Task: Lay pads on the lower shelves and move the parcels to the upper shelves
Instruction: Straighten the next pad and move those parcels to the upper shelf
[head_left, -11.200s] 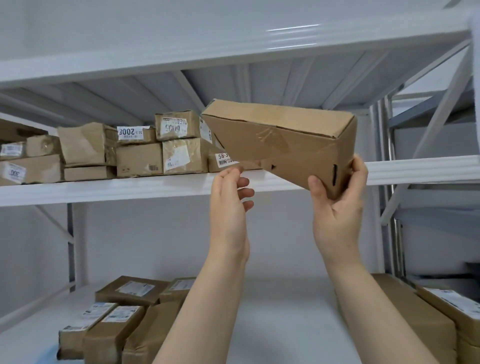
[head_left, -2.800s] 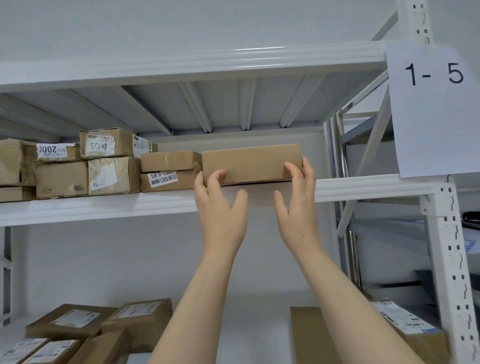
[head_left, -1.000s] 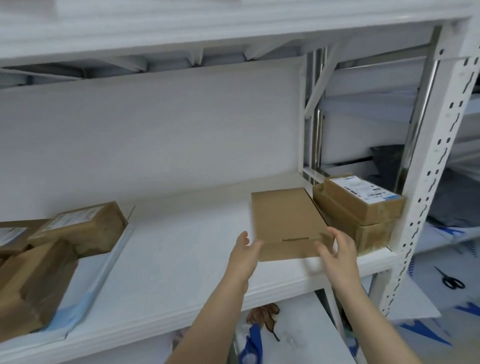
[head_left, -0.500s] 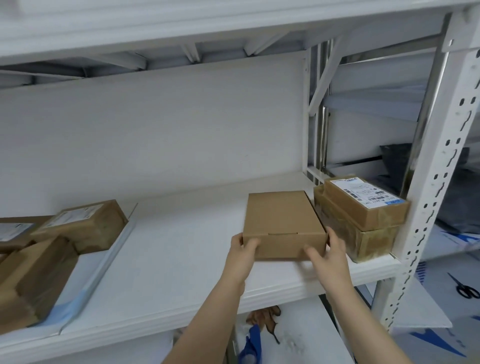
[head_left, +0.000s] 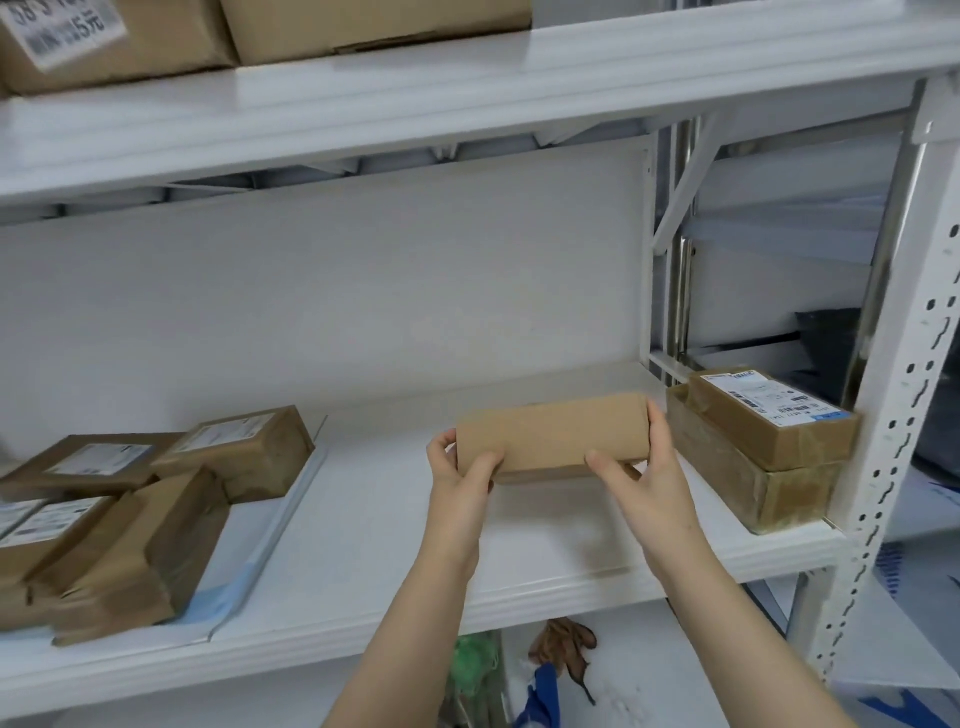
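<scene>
white steel lower shelf (head_left: 363, 545), bare board lay open mid-span; upper shelf (head_left: 467, 88) overhung the lift path. left parcels (head_left: 130, 519) sat on a blue-edged pad (head_left: 249, 587); stacked pair (head_left: 753, 452) just right. plain cardboard parcel (head_left: 553, 434), apparently raised off the board, was gripped at both ends by left hand (head_left: 460, 478) and right hand (head_left: 644, 478), fingers curled round, likely for carrying upward.
</scene>
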